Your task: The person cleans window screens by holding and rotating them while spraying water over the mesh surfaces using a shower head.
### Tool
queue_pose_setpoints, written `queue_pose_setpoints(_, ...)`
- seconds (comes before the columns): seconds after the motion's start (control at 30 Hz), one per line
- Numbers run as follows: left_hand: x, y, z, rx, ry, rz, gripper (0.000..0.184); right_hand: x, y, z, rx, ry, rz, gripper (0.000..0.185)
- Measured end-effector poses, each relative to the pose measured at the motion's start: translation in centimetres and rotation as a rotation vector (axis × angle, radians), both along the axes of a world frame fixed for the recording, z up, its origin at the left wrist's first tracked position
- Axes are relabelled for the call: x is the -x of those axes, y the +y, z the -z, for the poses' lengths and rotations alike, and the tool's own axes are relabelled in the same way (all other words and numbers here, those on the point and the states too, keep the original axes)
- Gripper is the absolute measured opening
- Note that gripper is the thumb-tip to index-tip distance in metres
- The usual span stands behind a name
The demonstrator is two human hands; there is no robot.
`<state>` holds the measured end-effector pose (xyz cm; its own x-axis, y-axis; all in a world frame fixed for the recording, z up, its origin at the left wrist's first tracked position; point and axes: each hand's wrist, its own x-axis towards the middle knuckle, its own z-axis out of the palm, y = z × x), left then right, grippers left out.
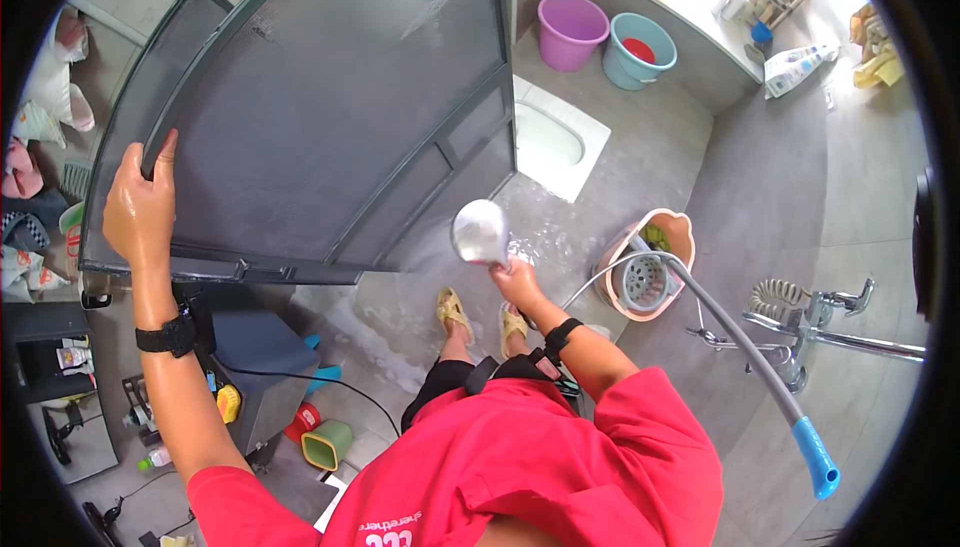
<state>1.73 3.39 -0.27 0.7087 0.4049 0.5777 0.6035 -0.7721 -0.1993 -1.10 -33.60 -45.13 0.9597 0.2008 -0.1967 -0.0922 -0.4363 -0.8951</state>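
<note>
My left hand (140,209) grips the edge of a dark-framed door (330,97) with a grey, wet-looking panel, thumb and fingers around the frame. In my right hand (516,285) is a shower head (480,231), held by its handle low in front of me. Its broad round head is raised beside the door's lower part, and a faint spray shows to its left. A thin hose (590,282) runs from near my right hand toward the right. Wet floor (385,322) with suds lies around my sandals (453,307).
A pink mop bucket (678,227) with a grey strainer stands at right, a mop handle (745,347) leaning across it. Behind are a squat toilet (535,127), a purple bucket (572,35) and a blue bucket (655,29). A wall tap (800,332) juts out at right. A green bin (327,445) sits lower left.
</note>
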Motion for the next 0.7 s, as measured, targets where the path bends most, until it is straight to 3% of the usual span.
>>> queue_pose_setpoints(0.03, 0.1, 0.0, 0.0, 0.016, 0.022, -0.022, 0.061, -0.8, 0.0, -2.7, -0.118, 0.124, 0.102, 0.021)
queue_pose_setpoints(0.23, 0.0, 0.3, 0.3, -0.045, -0.045, 0.069, 0.059, -8.8, -3.8, -7.5, -0.240, -0.113, 0.650, 0.030)
queue_pose_setpoints(0.33, 0.0, 0.3, 0.2, -0.046, -0.002, 0.025, 0.058, -11.8, -6.9, -10.8, -0.345, -0.174, 0.774, 0.024)
queue_pose_setpoints(0.37, 0.0, 0.1, 0.2, -0.044, -0.009, 0.034, 0.058, -12.0, -8.0, -10.2, -0.345, -0.183, 0.781, 0.024)
queue_pose_setpoints(0.43, 0.0, -0.1, 0.1, -0.028, -0.010, 0.013, 0.057, -12.5, -9.4, -8.6, -0.028, -0.182, 0.623, 0.025)
queue_pose_setpoints(0.47, 0.0, -0.2, 0.2, -0.028, -0.019, 0.020, 0.057, -12.3, -9.6, -8.1, -0.029, -0.191, 0.630, 0.025)
queue_pose_setpoints(0.53, 0.1, -0.2, 0.2, -0.058, -0.028, 0.047, 0.057, -11.3, -9.3, -8.2, 0.085, -0.453, 0.396, 0.027)
queue_pose_setpoints(0.6, 0.1, -0.9, 0.0, -0.030, -0.031, 0.043, 0.057, -11.4, -9.0, -9.5, 0.053, -0.539, 0.399, 0.027)
queue_pose_setpoints(0.7, 0.3, -1.1, -0.2, -0.009, -0.022, 0.043, 0.058, -11.8, -8.6, -17.9, -0.164, -0.166, 0.576, 0.033)
